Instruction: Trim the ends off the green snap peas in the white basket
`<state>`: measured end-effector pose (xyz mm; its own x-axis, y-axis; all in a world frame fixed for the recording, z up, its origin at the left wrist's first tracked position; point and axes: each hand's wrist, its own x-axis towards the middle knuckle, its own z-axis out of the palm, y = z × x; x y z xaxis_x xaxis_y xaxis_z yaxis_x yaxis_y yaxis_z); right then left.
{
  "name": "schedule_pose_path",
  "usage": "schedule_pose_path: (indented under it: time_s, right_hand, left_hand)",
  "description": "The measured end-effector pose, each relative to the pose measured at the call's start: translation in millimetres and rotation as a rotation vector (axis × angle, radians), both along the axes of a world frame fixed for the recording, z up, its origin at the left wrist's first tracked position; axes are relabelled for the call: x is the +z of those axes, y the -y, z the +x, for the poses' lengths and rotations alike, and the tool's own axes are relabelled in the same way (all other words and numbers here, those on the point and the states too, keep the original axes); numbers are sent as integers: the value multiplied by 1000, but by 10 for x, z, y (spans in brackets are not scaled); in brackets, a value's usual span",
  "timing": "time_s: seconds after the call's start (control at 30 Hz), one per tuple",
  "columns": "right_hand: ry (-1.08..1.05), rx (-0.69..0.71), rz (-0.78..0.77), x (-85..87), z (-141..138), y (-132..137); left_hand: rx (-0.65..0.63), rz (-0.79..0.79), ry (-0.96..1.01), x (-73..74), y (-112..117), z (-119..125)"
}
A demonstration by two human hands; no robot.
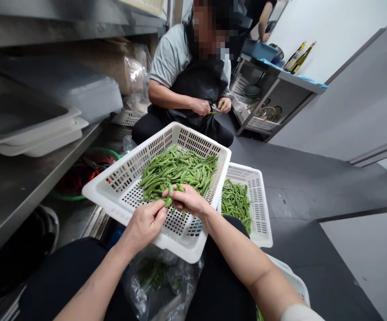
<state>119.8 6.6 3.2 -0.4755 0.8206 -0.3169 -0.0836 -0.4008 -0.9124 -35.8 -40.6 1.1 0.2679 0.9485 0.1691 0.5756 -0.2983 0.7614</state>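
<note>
Over the near side of a white plastic basket (113,207), my two hands meet around a few green pea pods (168,200). My left hand (148,221) is closed, its thumb and fingers pinching the end of a pod. My right hand (189,199) curls around pods, some of which stick out between thumb and fingers. A heap of sugar snap pea pods (180,169) lies inside the basket. To the right and lower stands a second white basket (259,209) with more pods (236,203) in it.
Opposite me sits a person (180,71) in a dark apron, holding pods. Below my basket hangs a clear plastic bag (166,285) with green scraps. Steel shelving with white trays (29,129) runs along the left. A metal table (280,76) with bottles stands at the back right.
</note>
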Motion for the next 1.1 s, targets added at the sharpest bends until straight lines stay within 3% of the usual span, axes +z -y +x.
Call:
schedule_pose_path:
  time_s: [0.1,0.2,0.4,0.5,0.6,0.67,0.73,0.83,0.97,1.03,1.1]
  right_hand:
    - [109,7,135,10,2,34]
    - [84,150,106,34,56,35]
    - [-232,297,-69,118,184,-3]
    - [-259,353,-77,113,173,-3]
    - [-144,366,-25,90,119,25]
    - [30,311,117,88,72,59]
    - [253,192,354,99,23,97]
    - [430,108,622,129,-38,141]
    - [191,137,575,174,-21,133]
    - [56,-43,464,208,86,93]
    - [-37,-327,369,242,297,46]
  left_hand:
    - [-51,5,-10,-14,-8,-17]
    - [-94,-122,125,19,-34,-80]
    - [322,-409,688,109,-156,-267]
    - [224,-458,660,85,-171,-241]
    - [107,-399,511,46,-159,-163]
    - [115,-332,438,38,-152,-122]
    - [133,-322,441,45,-151,-99]
    - [70,-475,576,66,-158,-82]
    - [-53,-633,845,78,-158,-89]
    - [-101,-627,907,85,-141,-121]
    - [-173,-641,855,109,-103,-171]
